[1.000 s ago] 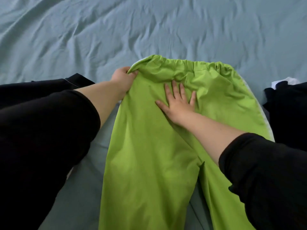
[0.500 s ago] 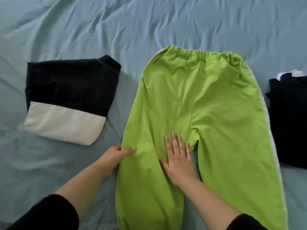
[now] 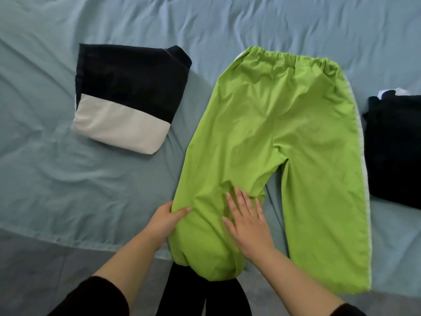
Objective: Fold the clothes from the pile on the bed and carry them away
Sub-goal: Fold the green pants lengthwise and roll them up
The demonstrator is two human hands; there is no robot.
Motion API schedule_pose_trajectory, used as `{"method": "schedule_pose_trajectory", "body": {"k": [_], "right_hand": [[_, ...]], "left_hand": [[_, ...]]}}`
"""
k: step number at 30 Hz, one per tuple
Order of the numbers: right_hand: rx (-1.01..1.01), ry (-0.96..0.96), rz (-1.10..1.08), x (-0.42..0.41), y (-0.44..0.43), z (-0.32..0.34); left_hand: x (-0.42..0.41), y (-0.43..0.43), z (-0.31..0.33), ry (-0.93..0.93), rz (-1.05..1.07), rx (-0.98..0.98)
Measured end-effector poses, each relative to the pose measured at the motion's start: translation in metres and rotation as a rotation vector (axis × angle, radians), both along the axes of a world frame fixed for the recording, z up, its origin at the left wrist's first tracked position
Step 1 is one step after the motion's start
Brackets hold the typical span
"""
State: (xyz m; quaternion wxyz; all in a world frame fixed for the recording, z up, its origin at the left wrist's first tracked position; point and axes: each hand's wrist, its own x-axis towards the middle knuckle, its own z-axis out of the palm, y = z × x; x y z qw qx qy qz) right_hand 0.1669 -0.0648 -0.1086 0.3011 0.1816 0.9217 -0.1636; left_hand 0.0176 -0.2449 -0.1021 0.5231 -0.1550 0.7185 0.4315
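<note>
The green trousers (image 3: 273,133) lie flat on the bed (image 3: 57,179), their long axis running 12 to 6 o'clock, with the waistband at 12 and the hems at 6. In the last half second both hands have slid down the 7 o'clock leg toward its hem. The right hand (image 3: 248,221) presses flat on that leg, fingers straight and spread. The left hand (image 3: 166,218) pinches the leg's 9 o'clock edge, thumb on top.

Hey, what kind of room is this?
Probably a bedroom, at the edge of a bed: a wrinkled blue-grey bedsheet covers the surface, green trousers lie spread on it, and a folded black-and-cream garment sits beside them.
</note>
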Motion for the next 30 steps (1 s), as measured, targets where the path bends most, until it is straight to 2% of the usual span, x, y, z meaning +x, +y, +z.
{"method": "schedule_pose_trajectory", "body": {"k": [2, 4, 7, 10, 11, 14, 17, 19, 24, 30], "right_hand": [[-0.105, -0.077, -0.019, -0.002, -0.003, 0.010], [-0.241, -0.120, -0.189, -0.012, -0.005, 0.022], [-0.444, 0.044, -0.582, -0.041, -0.017, 0.041], [-0.617, 0.085, -0.752, -0.068, -0.037, 0.050], [-0.613, 0.088, -0.785, -0.075, -0.039, 0.049], [-0.436, 0.170, -0.899, -0.082, -0.022, 0.040], [-0.450, 0.245, -0.995, -0.065, 0.012, 0.036], [-0.425, 0.303, -0.959, -0.045, 0.038, 0.037], [-0.442, 0.416, -1.032, 0.015, 0.111, 0.052], [-0.399, 0.465, -1.076, 0.087, 0.202, 0.060]], "left_hand": [[0.010, -0.002, 0.005, 0.049, -0.025, -0.021], [0.023, -0.001, 0.013, 0.106, -0.052, 0.000], [0.046, 0.007, 0.025, 0.222, -0.193, 0.107], [0.073, 0.024, 0.035, 0.264, -0.328, 0.182], [0.082, 0.029, 0.037, 0.292, -0.368, 0.185], [0.104, 0.038, 0.041, 0.387, -0.518, 0.080], [0.122, 0.037, 0.043, 0.486, -0.759, -0.153], [0.135, 0.046, 0.051, 0.562, -0.896, -0.238], [0.193, 0.110, 0.068, 0.687, -1.009, -0.145], [0.265, 0.204, 0.069, 0.687, -0.961, -0.080]]}}
